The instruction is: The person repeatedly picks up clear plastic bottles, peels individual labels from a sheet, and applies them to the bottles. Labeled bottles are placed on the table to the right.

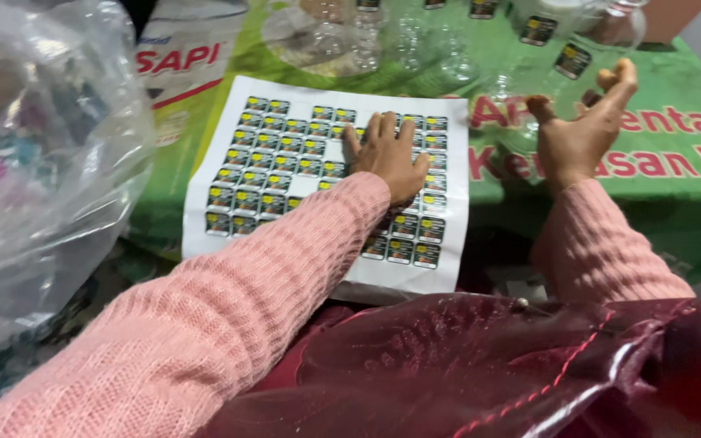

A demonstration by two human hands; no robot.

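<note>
White sticker sheet (pixel 277 174) flat on a green printed cloth (pixel 675 195), near the middle of the scene, filled with rows of small dark rectangular labels with yellow and green marks; a few bare gaps in the rows, one just left of the fingers.

Left hand (pixel 387 154) palm down on the right half of that sheet, fingers flat and slightly fanned, pinching nothing, pink knitted sleeve (pixel 285 268) running back toward the near edge. Right hand (pixel 582 134) lifted off the cloth to the right, open and cupped, thumb apart from the fingers, well clear of the sheet; no telling whether touching the clear glassware just beside it.

Judged from this: sheet steadied, a label about to be worked loose. Calls for a fingertip or nail under one label's corner, with the sheet held down meanwhile.

Far side: clear jars (pixel 367 36) in a cluster, further right two or three already bearing the same dark label (pixel 539 30). Far left of those, a white package with red lettering (pixel 180 61). Left: a large crumpled clear plastic bag (pixel 42 146), contents blurred. Near: glossy dark red fabric (pixel 488 365).
</note>
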